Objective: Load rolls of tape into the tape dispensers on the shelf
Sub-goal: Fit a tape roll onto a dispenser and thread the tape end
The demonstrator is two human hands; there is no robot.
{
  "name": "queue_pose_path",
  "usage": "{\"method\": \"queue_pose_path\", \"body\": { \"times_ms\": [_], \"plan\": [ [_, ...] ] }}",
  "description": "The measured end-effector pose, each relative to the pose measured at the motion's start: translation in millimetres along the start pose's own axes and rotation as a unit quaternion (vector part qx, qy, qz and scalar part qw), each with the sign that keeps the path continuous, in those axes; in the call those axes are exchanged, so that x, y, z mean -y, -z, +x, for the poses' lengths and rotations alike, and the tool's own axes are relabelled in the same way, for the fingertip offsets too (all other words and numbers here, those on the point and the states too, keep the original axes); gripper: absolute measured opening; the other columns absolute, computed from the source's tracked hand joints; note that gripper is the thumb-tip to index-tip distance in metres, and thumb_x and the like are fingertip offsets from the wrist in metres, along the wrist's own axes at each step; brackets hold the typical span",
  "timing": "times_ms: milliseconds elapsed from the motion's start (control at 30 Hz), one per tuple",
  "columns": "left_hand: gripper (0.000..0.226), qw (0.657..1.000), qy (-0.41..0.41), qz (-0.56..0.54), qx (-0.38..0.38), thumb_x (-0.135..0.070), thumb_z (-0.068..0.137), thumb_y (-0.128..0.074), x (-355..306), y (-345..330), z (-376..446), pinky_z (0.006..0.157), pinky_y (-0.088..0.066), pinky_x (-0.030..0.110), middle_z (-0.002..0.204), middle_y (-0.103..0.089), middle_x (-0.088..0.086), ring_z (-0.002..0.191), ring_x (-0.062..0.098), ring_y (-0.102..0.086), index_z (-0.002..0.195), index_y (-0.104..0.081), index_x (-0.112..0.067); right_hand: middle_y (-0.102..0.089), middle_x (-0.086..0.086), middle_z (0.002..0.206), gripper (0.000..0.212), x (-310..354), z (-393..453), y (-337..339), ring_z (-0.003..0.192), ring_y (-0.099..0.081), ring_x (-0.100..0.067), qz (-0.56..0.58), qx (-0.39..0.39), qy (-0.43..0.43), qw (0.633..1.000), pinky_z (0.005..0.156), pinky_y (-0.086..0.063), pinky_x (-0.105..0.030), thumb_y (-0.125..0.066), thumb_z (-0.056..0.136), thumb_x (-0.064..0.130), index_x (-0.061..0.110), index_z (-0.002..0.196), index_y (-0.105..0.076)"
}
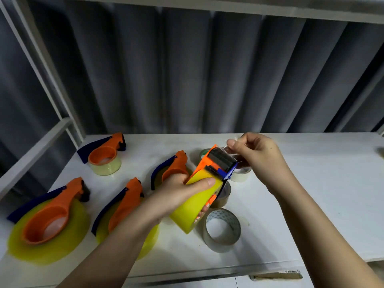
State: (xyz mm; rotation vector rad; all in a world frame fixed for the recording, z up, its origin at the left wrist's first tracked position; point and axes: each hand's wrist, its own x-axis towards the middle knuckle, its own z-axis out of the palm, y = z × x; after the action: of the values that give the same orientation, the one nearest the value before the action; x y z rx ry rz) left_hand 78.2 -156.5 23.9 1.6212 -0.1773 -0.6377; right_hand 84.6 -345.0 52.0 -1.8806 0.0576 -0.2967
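My left hand (178, 194) grips an orange and blue tape dispenser (216, 165) with a yellow tape roll (195, 206) in it, held tilted above the white shelf (301, 194). My right hand (257, 154) pinches the clear tape end (234, 151) at the dispenser's toothed blade. Several other orange dispensers lie on the shelf with rolls in them: one at the back left (106, 154), one at the front left (49, 217), one (124, 204) partly under my left forearm, one (172, 167) behind my left hand.
A loose clear tape roll (222, 229) lies flat in front of the held dispenser. A brownish roll (224, 196) and a pale roll (241, 173) lie partly hidden behind it. A white shelf post (47, 65) stands at the left; a grey curtain hangs behind.
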Motion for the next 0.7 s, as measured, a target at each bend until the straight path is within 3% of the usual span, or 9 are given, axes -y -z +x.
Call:
{"method": "queue_pose_path", "body": {
  "times_ms": [133, 200, 300, 400, 500, 600, 700],
  "plan": [
    [0.029, 1.000, 0.016, 0.008, 0.021, -0.023, 0.089, -0.061, 2.8, 4.5, 1.3, 0.056, -0.055, 0.027, 0.086, -0.069, 0.029, 0.069, 0.031, -0.064, 0.097, -0.067, 0.004, -0.071, 0.003, 0.069, 0.025, 1.8, -3.0, -0.9, 0.063, -0.067, -0.017, -0.068, -0.008, 0.007, 0.998, 0.064, -0.057, -0.037, -0.060, 0.094, 0.024, 0.012, 0.073, -0.056],
    [0.017, 0.999, 0.016, 0.010, 0.034, -0.018, 0.090, -0.060, 4.5, 6.9, 1.3, 0.055, -0.054, 0.027, 0.074, -0.069, 0.017, 0.057, 0.022, -0.064, 0.090, -0.068, -0.002, -0.070, 0.002, 0.067, 0.027, 2.7, -2.9, -0.9, 0.063, -0.067, -0.019, -0.072, -0.014, -0.004, 0.997, 0.067, -0.057, -0.042, -0.058, 0.095, 0.026, 0.011, 0.074, -0.052],
    [0.014, 0.999, 0.005, 0.003, 0.034, -0.013, 0.092, -0.058, 8.2, 7.5, 3.7, 0.057, -0.055, 0.027, 0.071, -0.069, 0.014, 0.056, 0.020, -0.064, 0.087, -0.067, -0.005, -0.072, -0.002, 0.074, 0.027, 5.3, -2.1, -1.7, 0.074, -0.068, -0.030, -0.087, -0.013, -0.004, 0.996, 0.074, -0.054, -0.055, -0.057, 0.092, 0.036, 0.016, 0.074, -0.050],
    [0.014, 0.999, -0.002, -0.005, 0.039, -0.014, 0.090, -0.061, 10.5, 7.8, 6.5, 0.062, -0.056, 0.030, 0.076, -0.070, 0.018, 0.062, 0.024, -0.066, 0.091, -0.067, -0.002, -0.074, -0.001, 0.080, 0.027, 6.2, -1.4, -5.5, 0.078, -0.067, -0.030, -0.097, -0.023, -0.001, 0.995, 0.075, -0.053, -0.056, -0.052, 0.090, 0.043, 0.022, 0.075, -0.048],
    [0.017, 1.000, 0.008, 0.006, 0.012, -0.019, 0.088, -0.061, 11.6, 6.6, 7.7, 0.063, -0.053, 0.034, 0.068, -0.068, 0.015, 0.057, 0.024, -0.064, 0.082, -0.067, -0.004, -0.071, -0.003, 0.082, 0.027, 5.1, -3.6, -12.4, 0.080, -0.066, -0.033, -0.138, -0.039, 0.019, 0.990, 0.073, -0.053, -0.053, -0.044, 0.083, 0.055, 0.028, 0.077, -0.043],
    [0.029, 0.999, 0.011, 0.013, -0.037, -0.031, 0.090, -0.061, 12.9, -0.2, 9.3, 0.055, -0.053, 0.031, 0.056, -0.064, 0.011, 0.045, 0.021, -0.059, 0.075, -0.067, -0.006, -0.069, 0.002, 0.080, 0.023, 1.1, -7.5, -18.2, 0.082, -0.065, -0.033, -0.166, -0.075, 0.050, 0.982, 0.074, -0.052, -0.047, -0.049, 0.097, 0.035, 0.022, 0.081, -0.042],
    [0.033, 0.998, 0.012, 0.006, -0.060, -0.037, 0.088, -0.062, 14.5, -2.0, 11.7, 0.053, -0.054, 0.030, 0.053, -0.064, 0.010, 0.042, 0.019, -0.059, 0.074, -0.067, -0.007, -0.070, -0.002, 0.082, 0.022, -0.8, -10.0, -23.4, 0.081, -0.064, -0.035, -0.176, -0.090, 0.071, 0.978, 0.075, -0.051, -0.047, -0.049, 0.099, 0.032, 0.021, 0.082, -0.040]
  ]
}}
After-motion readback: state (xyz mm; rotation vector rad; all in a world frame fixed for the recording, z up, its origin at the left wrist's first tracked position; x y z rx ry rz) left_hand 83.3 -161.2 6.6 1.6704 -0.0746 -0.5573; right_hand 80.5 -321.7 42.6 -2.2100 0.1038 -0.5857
